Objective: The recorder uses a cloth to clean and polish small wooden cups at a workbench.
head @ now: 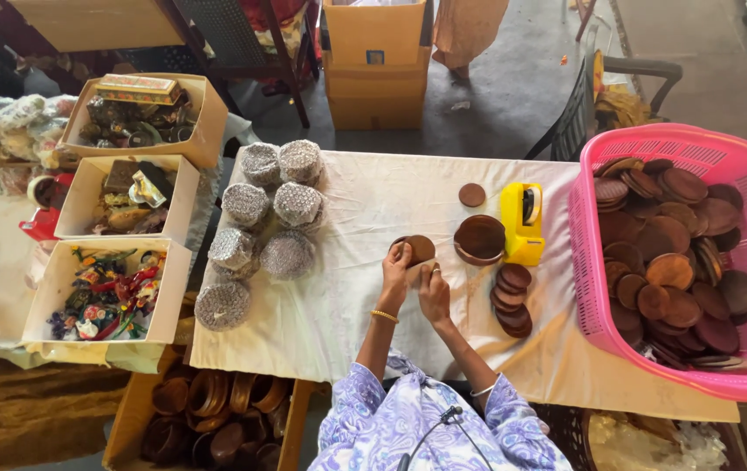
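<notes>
One camera on the person's head looks almost straight down from high up — the table (365, 314) fills the middle, the floor lies beyond.

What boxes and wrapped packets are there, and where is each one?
Brown cardboard carton: floor beyond the table, small blue label.
Three open cream boxes: left side, filled with small trinkets.
Seven round silvery wrapped bundles: left on the white tablecloth.
Long patterned box: atop the farthest cream box.
</notes>
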